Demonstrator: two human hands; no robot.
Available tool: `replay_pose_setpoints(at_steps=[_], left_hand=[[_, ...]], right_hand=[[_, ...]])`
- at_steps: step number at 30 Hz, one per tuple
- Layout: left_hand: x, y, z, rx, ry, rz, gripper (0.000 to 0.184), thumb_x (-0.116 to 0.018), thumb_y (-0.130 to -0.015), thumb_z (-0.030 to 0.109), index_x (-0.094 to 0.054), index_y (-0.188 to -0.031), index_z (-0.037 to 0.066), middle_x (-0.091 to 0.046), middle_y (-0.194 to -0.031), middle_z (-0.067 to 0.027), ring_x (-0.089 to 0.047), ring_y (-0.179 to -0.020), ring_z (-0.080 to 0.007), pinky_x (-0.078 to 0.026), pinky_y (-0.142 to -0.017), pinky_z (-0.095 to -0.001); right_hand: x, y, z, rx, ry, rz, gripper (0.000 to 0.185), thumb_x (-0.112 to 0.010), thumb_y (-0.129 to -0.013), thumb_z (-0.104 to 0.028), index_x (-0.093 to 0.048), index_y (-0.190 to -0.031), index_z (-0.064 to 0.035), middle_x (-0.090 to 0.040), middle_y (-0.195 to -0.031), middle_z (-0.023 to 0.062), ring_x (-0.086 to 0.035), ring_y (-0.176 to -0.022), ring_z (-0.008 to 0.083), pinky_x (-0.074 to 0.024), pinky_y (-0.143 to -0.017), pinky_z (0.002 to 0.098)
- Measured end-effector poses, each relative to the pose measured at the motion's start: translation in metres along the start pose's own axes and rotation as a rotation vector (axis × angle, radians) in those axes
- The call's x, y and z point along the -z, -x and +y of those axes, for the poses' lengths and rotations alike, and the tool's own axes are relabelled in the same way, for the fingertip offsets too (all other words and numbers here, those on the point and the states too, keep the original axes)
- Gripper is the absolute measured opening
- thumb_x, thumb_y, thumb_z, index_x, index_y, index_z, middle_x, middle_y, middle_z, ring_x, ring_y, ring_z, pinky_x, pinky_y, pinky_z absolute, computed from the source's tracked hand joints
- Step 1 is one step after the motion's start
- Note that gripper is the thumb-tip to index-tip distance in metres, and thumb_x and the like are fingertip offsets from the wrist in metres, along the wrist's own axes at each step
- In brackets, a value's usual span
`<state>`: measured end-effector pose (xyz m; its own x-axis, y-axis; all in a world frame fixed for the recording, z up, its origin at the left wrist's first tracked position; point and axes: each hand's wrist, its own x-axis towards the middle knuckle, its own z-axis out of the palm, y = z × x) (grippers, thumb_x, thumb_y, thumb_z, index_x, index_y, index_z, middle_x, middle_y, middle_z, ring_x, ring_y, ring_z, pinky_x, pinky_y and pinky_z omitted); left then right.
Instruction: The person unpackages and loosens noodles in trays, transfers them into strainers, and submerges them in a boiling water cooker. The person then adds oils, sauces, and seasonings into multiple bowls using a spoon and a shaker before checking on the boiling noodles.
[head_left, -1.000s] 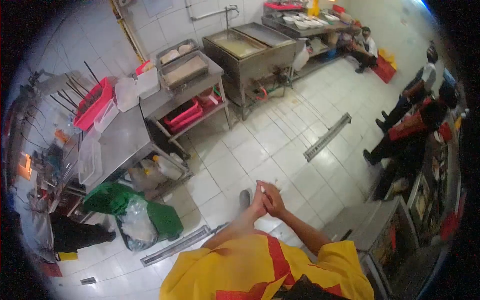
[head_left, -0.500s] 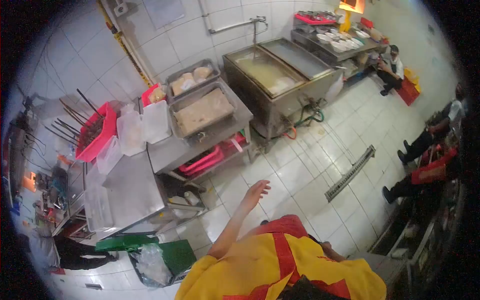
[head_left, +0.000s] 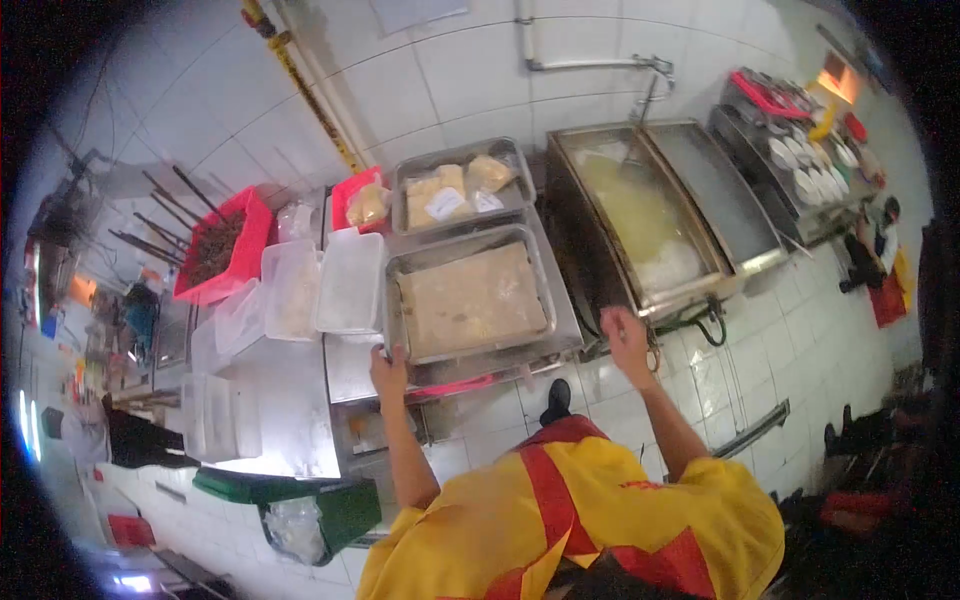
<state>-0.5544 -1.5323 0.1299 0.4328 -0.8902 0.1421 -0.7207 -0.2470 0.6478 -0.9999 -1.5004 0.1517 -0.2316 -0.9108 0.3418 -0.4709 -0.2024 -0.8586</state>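
Note:
My left hand is at the front left corner of a metal tray, with thumb and fingers apart; whether it touches the rim is unclear. The tray holds a flat, pale brown slab under what looks like a film. My right hand is raised right of the tray, in front of the fryer-like basin, fingers loosely bent and holding nothing visible. Behind the slab stands a second metal tray with several bagged, pale yellow portions. Clear plastic containers stand left of the slab's tray.
A steel two-part basin with yellowish, foamy liquid stands right of the steel table. A pink crate with dark sticks sits at left. A green bin is below. White bowls and people are at far right.
The view has turned and come closer to the table. My left hand has moved from over the floor to the tray's corner. My right hand has come up into view.

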Motion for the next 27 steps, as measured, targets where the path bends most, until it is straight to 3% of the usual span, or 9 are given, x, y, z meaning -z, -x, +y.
replay_pose_setpoints(at_steps=[2, 8, 12, 14, 15, 17, 22, 23, 27], left_hand=[[-0.027, -0.029, -0.009, -0.155, -0.064, 0.0, 0.042, -0.046, -0.095, 0.036, -0.051, -0.104, -0.004, -0.06, -0.077, -0.0302, -0.058, -0.075, -0.0489, -0.043, -0.064, -0.0539], [-0.034, -0.025, 0.053, -0.126, 0.013, -0.121, 0.033, -0.046, -0.094, 0.028, -0.05, -0.101, -0.003, -0.059, -0.074, -0.0293, -0.057, -0.072, -0.05, -0.043, -0.062, -0.0549], [-0.02, -0.033, 0.066, -0.299, -0.095, -0.203, 0.031, -0.046, -0.095, 0.023, -0.045, -0.115, -0.001, -0.06, -0.073, -0.0266, -0.058, -0.07, -0.0467, -0.041, -0.057, -0.0521], [-0.016, -0.043, 0.065, -0.282, -0.074, -0.318, 0.037, -0.048, -0.095, 0.026, -0.043, -0.122, 0.001, -0.059, -0.068, -0.0238, -0.059, -0.067, -0.0421, -0.042, -0.056, -0.0477], [-0.012, -0.049, 0.068, 0.111, 0.064, -0.423, 0.04, -0.048, -0.096, 0.029, -0.044, -0.126, 0.003, -0.059, -0.067, -0.0204, -0.06, -0.066, -0.0364, -0.044, -0.058, -0.0425], [0.003, -0.062, 0.068, 0.082, 0.095, -0.462, 0.041, -0.049, -0.095, 0.029, -0.045, -0.126, 0.003, -0.06, -0.067, -0.0189, -0.06, -0.066, -0.0332, -0.044, -0.059, -0.0404], [0.022, -0.095, 0.056, -0.084, 0.268, -0.444, 0.035, -0.054, -0.094, 0.022, -0.05, -0.122, 0.001, -0.058, -0.069, -0.0111, -0.055, -0.061, -0.0213, -0.044, -0.058, -0.0333], [0.021, -0.101, 0.062, -0.157, 0.287, -0.366, 0.033, -0.055, -0.093, 0.018, -0.052, -0.12, -0.001, -0.055, -0.068, -0.0094, -0.05, -0.059, -0.0182, -0.042, -0.057, -0.0308], [0.021, -0.135, 0.087, -0.254, 0.391, -0.369, 0.033, -0.06, -0.088, 0.02, -0.057, -0.115, 0.001, -0.052, -0.076, -0.0088, -0.047, -0.065, -0.018, -0.04, -0.06, -0.0293]], right_hand=[[-0.031, -0.092, -0.032, 0.049, -0.058, -0.044, 0.016, -0.058, -0.089, -0.014, -0.062, -0.097, -0.0008, -0.062, -0.076, 0.0109, -0.058, -0.069, 0.0166, -0.045, -0.063, 0.0302], [-0.17, -0.277, -0.023, 0.35, 0.145, -0.356, 0.029, -0.058, -0.081, -0.006, -0.057, -0.11, -0.0028, -0.057, -0.107, 0.0149, -0.058, -0.095, 0.0318, -0.0481, -0.081, 0.0395], [-0.247, -0.327, 0.0, 0.519, 0.553, -0.195, 0.033, -0.064, -0.075, -0.005, -0.06, -0.108, -0.0082, -0.049, -0.124, 0.0143, -0.054, -0.107, 0.0311, -0.0446, -0.089, 0.042], [-0.259, -0.337, 0.01, 0.602, 0.777, -0.152, 0.032, -0.064, -0.074, -0.007, -0.062, -0.105, -0.0098, -0.048, -0.126, 0.0136, -0.051, -0.113, 0.0302, -0.0417, -0.094, 0.0434], [-0.264, -0.339, 0.016, 0.556, 0.882, -0.266, 0.03, -0.064, -0.073, -0.007, -0.064, -0.102, -0.0109, -0.049, -0.127, 0.013, -0.049, -0.116, 0.0293, -0.0401, -0.096, 0.044], [-0.266, -0.35, 0.017, 0.495, 0.996, -0.373, 0.028, -0.064, -0.072, -0.007, -0.067, -0.099, -0.0119, -0.05, -0.127, 0.0124, -0.047, -0.12, 0.0283, -0.0386, -0.097, 0.0445], [-0.24, -0.384, 0.005, 0.475, 0.374, -0.016, 0.022, -0.058, -0.081, -0.014, -0.066, -0.099, -0.0043, -0.064, -0.107, 0.0101, -0.059, -0.098, 0.032, -0.0443, -0.088, 0.042], [-0.23, -0.391, -0.011, 0.165, 0.303, -0.099, 0.024, -0.055, -0.084, -0.014, -0.062, -0.103, -0.0013, -0.066, -0.097, 0.0129, -0.061, -0.09, 0.0337, -0.0469, -0.085, 0.0404], [-0.192, -0.393, -0.068, 0.053, -0.223, -0.118, 0.025, -0.054, -0.087, -0.016, -0.06, -0.106, -0.0011, -0.065, -0.1, 0.0153, -0.061, -0.096, 0.0331, -0.0477, -0.083, 0.0386]])
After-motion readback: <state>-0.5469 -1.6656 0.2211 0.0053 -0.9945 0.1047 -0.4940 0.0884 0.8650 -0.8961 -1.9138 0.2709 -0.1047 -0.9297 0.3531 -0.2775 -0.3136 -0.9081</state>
